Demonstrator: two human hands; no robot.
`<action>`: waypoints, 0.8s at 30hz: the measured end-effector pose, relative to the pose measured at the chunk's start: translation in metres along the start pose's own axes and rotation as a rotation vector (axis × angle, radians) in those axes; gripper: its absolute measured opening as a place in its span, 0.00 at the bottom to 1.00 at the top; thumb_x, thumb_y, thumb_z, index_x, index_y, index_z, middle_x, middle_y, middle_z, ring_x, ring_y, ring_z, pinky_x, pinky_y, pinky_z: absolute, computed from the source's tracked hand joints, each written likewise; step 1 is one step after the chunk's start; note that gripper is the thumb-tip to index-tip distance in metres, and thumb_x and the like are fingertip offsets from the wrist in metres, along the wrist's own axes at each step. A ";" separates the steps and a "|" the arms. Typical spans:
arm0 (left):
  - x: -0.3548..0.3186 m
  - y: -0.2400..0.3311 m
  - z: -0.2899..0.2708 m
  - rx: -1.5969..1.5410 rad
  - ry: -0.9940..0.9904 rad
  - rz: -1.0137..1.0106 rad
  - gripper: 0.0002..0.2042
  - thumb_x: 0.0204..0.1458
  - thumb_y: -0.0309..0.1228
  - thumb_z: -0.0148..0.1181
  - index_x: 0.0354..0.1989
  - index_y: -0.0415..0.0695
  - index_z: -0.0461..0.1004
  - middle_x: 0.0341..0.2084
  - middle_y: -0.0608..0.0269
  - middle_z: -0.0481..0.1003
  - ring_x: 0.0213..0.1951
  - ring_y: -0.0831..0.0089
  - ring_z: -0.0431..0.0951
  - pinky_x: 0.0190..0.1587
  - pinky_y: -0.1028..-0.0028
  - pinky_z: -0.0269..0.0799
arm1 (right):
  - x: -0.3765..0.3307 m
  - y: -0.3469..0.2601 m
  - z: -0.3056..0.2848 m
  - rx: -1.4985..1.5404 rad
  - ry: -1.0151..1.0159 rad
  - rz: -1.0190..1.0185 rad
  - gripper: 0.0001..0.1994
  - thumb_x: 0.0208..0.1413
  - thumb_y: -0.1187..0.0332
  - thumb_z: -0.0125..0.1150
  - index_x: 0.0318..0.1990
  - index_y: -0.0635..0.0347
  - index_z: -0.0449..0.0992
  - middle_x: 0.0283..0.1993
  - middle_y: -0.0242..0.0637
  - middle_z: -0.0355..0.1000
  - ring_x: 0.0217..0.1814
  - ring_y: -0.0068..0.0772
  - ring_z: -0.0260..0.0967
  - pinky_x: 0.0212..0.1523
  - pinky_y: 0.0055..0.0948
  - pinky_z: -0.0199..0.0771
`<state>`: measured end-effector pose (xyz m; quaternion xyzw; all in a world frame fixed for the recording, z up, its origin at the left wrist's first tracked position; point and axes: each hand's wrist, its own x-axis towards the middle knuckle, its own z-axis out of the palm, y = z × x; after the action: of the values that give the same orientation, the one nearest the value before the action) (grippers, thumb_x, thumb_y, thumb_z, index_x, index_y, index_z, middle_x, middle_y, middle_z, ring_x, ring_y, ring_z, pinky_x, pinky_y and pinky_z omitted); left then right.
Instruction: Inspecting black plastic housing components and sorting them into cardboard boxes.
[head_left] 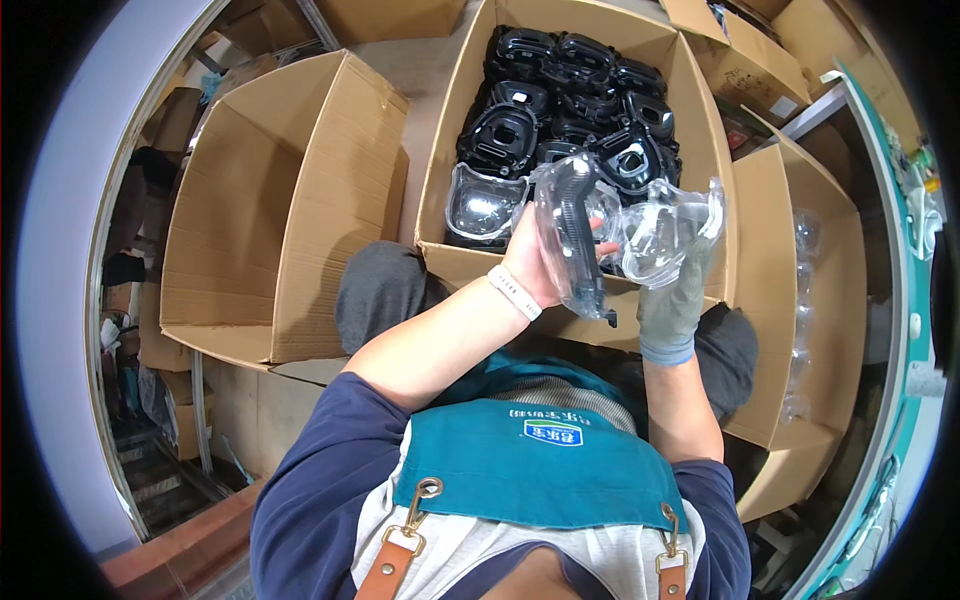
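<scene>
Two hands are up over the lap here, both busy with see-through plastic. Starting at the far left, an empty cardboard box lies tipped on its side, open mouth toward the person and well clear of the work. Next along, the middle box sits straight ahead, packed with shiny black plastic parts, and one clear shell rests at its near left corner.

Now the action: the bare left hand, white band at the wrist, is closed around a clear plastic piece with a dark strip running down it, held upright just above the near edge of that box. Beside it the gloved right hand grips a second clear cup from below, fingers wrapped at its base. The two pieces are touching or nearly so; which, I cannot tell.

These look light, thin and fairly stiff, glossy enough to slip and likely to scratch or crack if squeezed hard. Rims and edges seem the safest places to take hold, as both hands do now.

On the right, another box stands open with more clear pieces stacked down its inner wall. The boxes crowd in on the knees from three sides, so elbow room is tight.
</scene>
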<state>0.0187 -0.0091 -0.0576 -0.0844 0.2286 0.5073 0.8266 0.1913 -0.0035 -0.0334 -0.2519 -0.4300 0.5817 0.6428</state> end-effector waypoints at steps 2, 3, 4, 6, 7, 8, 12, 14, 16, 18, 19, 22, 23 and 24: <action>0.010 0.000 -0.007 0.053 -0.058 -0.076 0.29 0.60 0.56 0.30 0.49 0.47 0.71 0.41 0.58 0.74 0.47 0.57 0.75 0.49 0.54 0.70 | 0.000 0.003 -0.009 0.102 0.075 0.148 0.30 0.63 0.51 0.50 0.67 0.54 0.51 0.58 0.34 0.62 0.58 0.31 0.63 0.57 0.33 0.66; 0.011 -0.003 -0.001 0.061 -0.065 -0.072 0.29 0.60 0.55 0.29 0.48 0.47 0.72 0.41 0.58 0.74 0.46 0.58 0.75 0.49 0.55 0.70 | -0.001 0.006 -0.010 0.124 0.096 0.163 0.29 0.63 0.50 0.50 0.66 0.52 0.54 0.57 0.34 0.63 0.57 0.29 0.64 0.55 0.34 0.68; 0.007 -0.005 0.010 0.067 -0.074 -0.067 0.29 0.60 0.55 0.29 0.47 0.48 0.72 0.41 0.58 0.74 0.44 0.58 0.75 0.48 0.55 0.70 | 0.000 0.006 -0.011 0.122 0.100 0.161 0.29 0.63 0.50 0.50 0.66 0.52 0.54 0.57 0.34 0.63 0.57 0.29 0.64 0.55 0.34 0.68; -0.004 -0.014 0.030 -0.107 0.005 -0.075 0.31 0.55 0.54 0.46 0.52 0.36 0.65 0.43 0.39 0.69 0.29 0.60 0.75 0.33 0.62 0.76 | 0.001 0.005 -0.013 0.265 0.211 0.181 0.29 0.63 0.50 0.49 0.66 0.52 0.53 0.57 0.36 0.63 0.57 0.31 0.64 0.55 0.35 0.69; -0.007 -0.017 0.037 -0.040 0.032 0.020 0.30 0.56 0.55 0.43 0.52 0.38 0.66 0.43 0.43 0.70 0.35 0.55 0.76 0.37 0.58 0.76 | 0.002 0.005 -0.016 0.264 0.215 0.178 0.29 0.63 0.50 0.49 0.66 0.52 0.53 0.57 0.36 0.63 0.57 0.31 0.64 0.55 0.35 0.69; -0.007 -0.019 0.041 0.027 0.057 0.114 0.29 0.58 0.55 0.40 0.52 0.41 0.67 0.43 0.47 0.71 0.41 0.51 0.76 0.41 0.54 0.76 | 0.002 0.005 -0.022 0.214 0.209 0.159 0.29 0.63 0.50 0.49 0.67 0.52 0.53 0.58 0.37 0.63 0.58 0.33 0.64 0.56 0.36 0.69; 0.012 -0.017 0.025 0.036 -0.070 0.058 0.30 0.61 0.54 0.26 0.52 0.45 0.69 0.45 0.53 0.74 0.48 0.54 0.74 0.53 0.51 0.68 | 0.000 -0.013 -0.009 0.120 0.274 0.005 0.28 0.64 0.52 0.48 0.68 0.48 0.52 0.60 0.39 0.61 0.60 0.38 0.62 0.58 0.38 0.70; 0.005 -0.019 0.033 0.026 -0.070 0.030 0.31 0.61 0.53 0.22 0.52 0.45 0.69 0.46 0.55 0.74 0.47 0.58 0.75 0.51 0.54 0.70 | 0.003 -0.027 -0.001 -0.177 0.207 -0.135 0.28 0.64 0.55 0.48 0.68 0.45 0.50 0.62 0.39 0.59 0.62 0.41 0.60 0.59 0.46 0.70; -0.005 -0.018 0.037 0.096 -0.008 0.086 0.30 0.61 0.52 0.22 0.52 0.45 0.70 0.45 0.55 0.75 0.47 0.59 0.75 0.50 0.55 0.71 | 0.001 -0.047 0.008 0.042 0.236 -0.202 0.28 0.64 0.58 0.47 0.69 0.44 0.48 0.63 0.39 0.56 0.65 0.44 0.58 0.58 0.54 0.68; -0.006 -0.017 0.026 0.131 -0.110 0.108 0.28 0.60 0.52 0.27 0.51 0.46 0.70 0.45 0.56 0.75 0.47 0.60 0.75 0.48 0.55 0.71 | -0.003 -0.054 -0.014 0.307 0.220 -0.162 0.29 0.63 0.57 0.48 0.69 0.44 0.47 0.67 0.39 0.53 0.66 0.47 0.56 0.58 0.60 0.66; -0.029 -0.018 0.053 0.171 -0.039 0.201 0.27 0.61 0.51 0.30 0.52 0.44 0.69 0.44 0.55 0.75 0.46 0.62 0.75 0.49 0.58 0.71 | -0.003 -0.057 -0.015 -0.122 0.250 -0.269 0.30 0.63 0.53 0.48 0.69 0.45 0.48 0.68 0.40 0.52 0.67 0.47 0.55 0.60 0.59 0.65; -0.049 -0.008 0.041 0.477 -0.267 0.687 0.28 0.57 0.53 0.44 0.47 0.37 0.70 0.37 0.59 0.76 0.38 0.66 0.77 0.43 0.70 0.73 | -0.012 -0.083 -0.018 0.282 0.317 -0.063 0.35 0.59 0.41 0.45 0.69 0.49 0.52 0.70 0.43 0.51 0.70 0.49 0.51 0.64 0.56 0.60; -0.054 -0.003 0.031 0.797 -0.256 0.924 0.28 0.53 0.55 0.49 0.41 0.36 0.71 0.33 0.59 0.75 0.33 0.67 0.75 0.38 0.72 0.71 | -0.016 -0.086 -0.023 0.280 0.183 -0.053 0.36 0.58 0.40 0.46 0.69 0.47 0.51 0.70 0.42 0.51 0.69 0.50 0.52 0.63 0.56 0.61; -0.062 0.002 0.030 1.122 -0.240 1.148 0.30 0.49 0.57 0.54 0.36 0.35 0.71 0.29 0.60 0.73 0.28 0.67 0.73 0.33 0.73 0.69 | -0.018 -0.086 -0.025 0.273 0.052 -0.045 0.36 0.58 0.39 0.47 0.69 0.45 0.50 0.70 0.41 0.51 0.68 0.51 0.54 0.63 0.56 0.62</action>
<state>0.0019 -0.0465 -0.0022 0.5279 0.3664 0.6679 0.3755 0.2593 -0.0336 0.0199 -0.1674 -0.3355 0.6133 0.6952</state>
